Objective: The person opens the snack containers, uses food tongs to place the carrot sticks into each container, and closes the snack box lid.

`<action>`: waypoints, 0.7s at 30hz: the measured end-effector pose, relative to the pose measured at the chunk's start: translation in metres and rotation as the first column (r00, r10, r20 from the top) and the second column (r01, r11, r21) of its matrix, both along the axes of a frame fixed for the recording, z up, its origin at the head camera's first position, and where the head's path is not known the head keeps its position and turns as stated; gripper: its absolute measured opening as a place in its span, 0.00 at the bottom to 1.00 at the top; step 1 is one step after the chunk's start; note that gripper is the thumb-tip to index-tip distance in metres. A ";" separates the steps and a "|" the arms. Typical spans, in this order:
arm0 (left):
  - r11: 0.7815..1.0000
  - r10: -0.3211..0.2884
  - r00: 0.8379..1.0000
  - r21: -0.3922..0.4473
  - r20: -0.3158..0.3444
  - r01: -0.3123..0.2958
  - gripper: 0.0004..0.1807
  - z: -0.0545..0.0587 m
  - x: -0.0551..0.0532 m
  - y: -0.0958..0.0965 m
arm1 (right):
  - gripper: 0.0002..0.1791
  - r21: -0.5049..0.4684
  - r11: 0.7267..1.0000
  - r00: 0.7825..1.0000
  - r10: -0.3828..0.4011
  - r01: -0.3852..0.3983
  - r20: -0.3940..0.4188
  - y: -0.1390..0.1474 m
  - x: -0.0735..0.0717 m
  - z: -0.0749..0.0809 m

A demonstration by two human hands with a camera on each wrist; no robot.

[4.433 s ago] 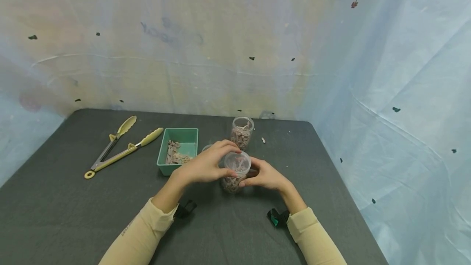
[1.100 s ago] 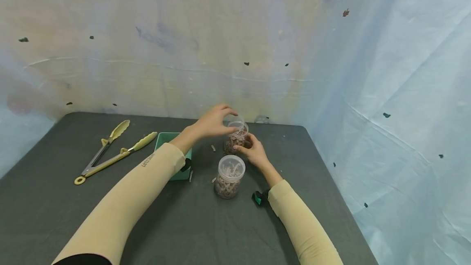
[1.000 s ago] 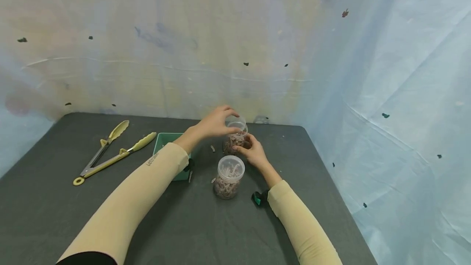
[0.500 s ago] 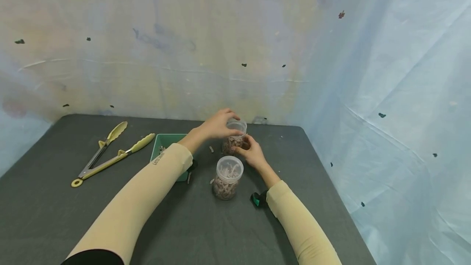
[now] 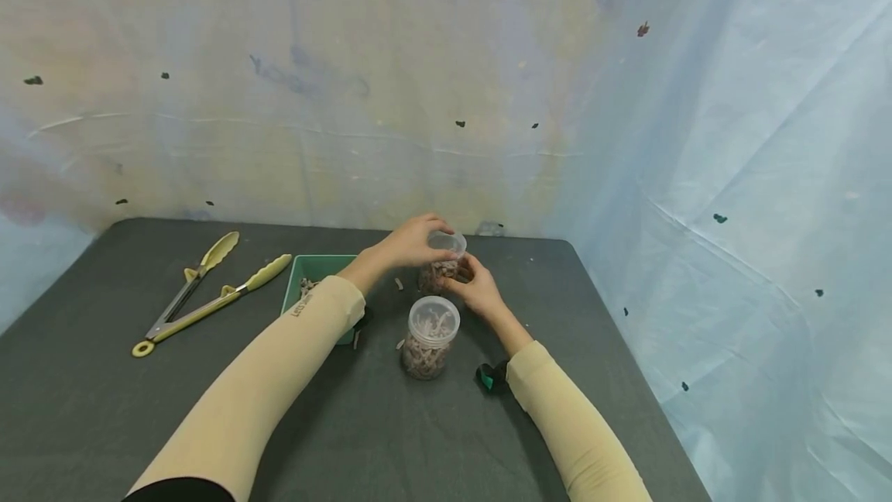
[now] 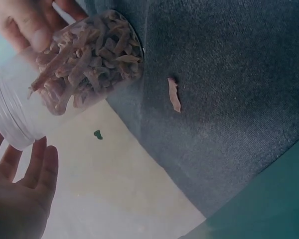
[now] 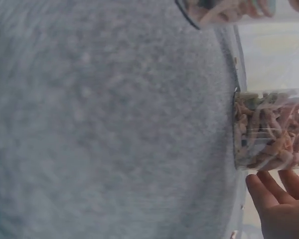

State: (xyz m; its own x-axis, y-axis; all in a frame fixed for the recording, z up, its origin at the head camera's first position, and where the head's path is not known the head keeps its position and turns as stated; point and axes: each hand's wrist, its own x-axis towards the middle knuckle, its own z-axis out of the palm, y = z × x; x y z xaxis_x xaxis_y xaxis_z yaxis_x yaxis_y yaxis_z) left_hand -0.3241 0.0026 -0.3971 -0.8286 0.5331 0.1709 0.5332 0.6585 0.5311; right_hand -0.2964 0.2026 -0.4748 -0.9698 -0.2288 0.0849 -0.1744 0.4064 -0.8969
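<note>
A clear plastic jar (image 5: 434,279) filled with brownish strips stands toward the back of the table. My left hand (image 5: 411,245) reaches over it and grips its clear lid (image 5: 449,242) by the edge, which lies on the jar's mouth. Low on the jar's other side, my right hand (image 5: 479,289) holds the wall between thumb and fingers. In the left wrist view the lid's ridged rim (image 6: 11,109) fits round the jar's top, fingers of both hands beside it. Nearer the body stands a second filled jar (image 5: 427,355), lid on, touched by neither hand.
Partly hidden under the left forearm is a green tray (image 5: 322,263) with more strips. Spread yellow-and-steel tongs (image 5: 209,297) lie at the left. Loose strips, one a pale piece (image 6: 174,94), lie on the dark tabletop (image 5: 390,440) near the jars. Plastic sheeting hangs behind.
Both hands have moved from the near jar to the far one, which stood uncovered before. Over the last second the lid in my left hand has come down from a tilt onto its mouth.
</note>
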 end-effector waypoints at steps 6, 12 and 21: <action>1.000 0.005 1.000 0.007 0.021 -0.005 0.31 0.000 -0.002 0.001 | 0.43 -0.067 0.997 0.998 0.017 -0.021 -0.059 0.002 -0.004 0.007; 0.999 -0.032 0.998 -0.006 0.054 0.032 0.31 0.005 -0.002 0.001 | 0.40 -0.033 0.999 0.996 0.040 -0.043 -0.084 0.005 -0.007 0.006; 0.986 -0.166 0.972 0.030 0.167 0.163 0.30 0.016 0.000 -0.008 | 0.40 0.025 0.999 0.995 0.043 -0.041 -0.093 0.006 -0.008 0.007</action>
